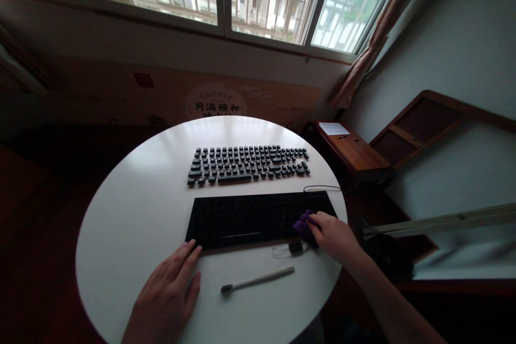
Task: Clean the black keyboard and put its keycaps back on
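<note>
A black keyboard base (250,217) with its keys taken off lies on a round white table (133,215). My right hand (332,236) is closed on a purple cloth (302,223) and presses it on the base's right end. My left hand (169,293) lies flat on the table with fingers stretched out, fingertips touching the base's near left corner. The removed black keycaps (248,163) are laid out in rows beyond the base.
A slim white brush with a dark head (258,279) lies near the front edge. A small clear-and-black tool (290,249) rests by my right hand. A wooden side table (350,153) with a paper stands at the right, under the windows.
</note>
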### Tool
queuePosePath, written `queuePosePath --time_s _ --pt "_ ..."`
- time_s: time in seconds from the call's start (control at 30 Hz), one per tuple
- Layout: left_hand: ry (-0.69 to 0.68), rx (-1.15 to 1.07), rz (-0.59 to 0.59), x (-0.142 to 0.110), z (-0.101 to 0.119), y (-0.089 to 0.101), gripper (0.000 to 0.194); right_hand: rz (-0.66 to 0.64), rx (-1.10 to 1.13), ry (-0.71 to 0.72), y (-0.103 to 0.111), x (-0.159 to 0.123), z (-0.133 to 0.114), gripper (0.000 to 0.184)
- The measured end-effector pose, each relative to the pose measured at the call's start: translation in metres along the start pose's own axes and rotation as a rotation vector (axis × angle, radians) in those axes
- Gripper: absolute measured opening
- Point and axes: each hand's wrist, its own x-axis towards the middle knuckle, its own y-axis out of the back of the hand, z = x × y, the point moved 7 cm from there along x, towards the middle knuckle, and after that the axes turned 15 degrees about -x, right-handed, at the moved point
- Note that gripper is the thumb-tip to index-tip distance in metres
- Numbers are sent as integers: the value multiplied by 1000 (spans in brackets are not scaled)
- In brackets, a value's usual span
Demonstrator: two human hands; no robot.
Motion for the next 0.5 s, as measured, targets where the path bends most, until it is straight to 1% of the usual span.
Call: queuePosePath --time_s 0.1,0.2,0.3,0.37,0.5 --pt "5 -12 -5 -1 -1 -1 47 42 65 -5 -5 0 5 28" --pt "16 -18 -17 -1 -4 -2 47 58 152 -3 -12 1 10 32" --pt "22 -12 -17 -2 -6 -3 47 74 196 -45 -19 0 22 36" --pt "22 -7 -18 -4 -7 -4 47 92 171 -95 -21 -3 34 34" --pt "18 -17 -20 -6 -10 -5 48 130 52 -180 -24 -9 64 30"
